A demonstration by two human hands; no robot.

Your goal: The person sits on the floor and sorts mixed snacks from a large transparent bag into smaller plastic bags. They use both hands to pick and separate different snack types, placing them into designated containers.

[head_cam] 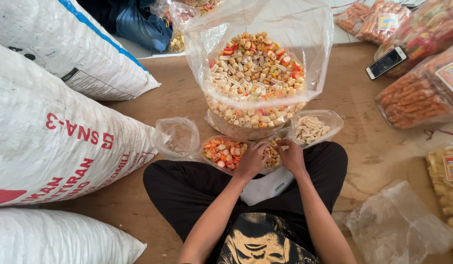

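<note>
Both hands, left hand (252, 160) and right hand (291, 155), fingers pinching 1 small snack bag (272, 155); big bag (256, 73) stands behind.

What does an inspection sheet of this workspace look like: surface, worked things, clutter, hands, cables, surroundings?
Surface: brown wooden floor, the person sitting cross-legged on it.
Worked things: small bag of round tan snacks under both hands; small bag of red-orange snacks to its left; small bag of pale stick snacks to its right; large clear bag of mixed snacks behind.
Clutter: empty small clear bag; crumpled clear bag; smartphone.
Hands: left hand and right hand both on the tan snack bag; grip unclear.
Cables: nothing seen.
Surroundings: white woven sacks at left; packed orange snack bags at right.
</note>
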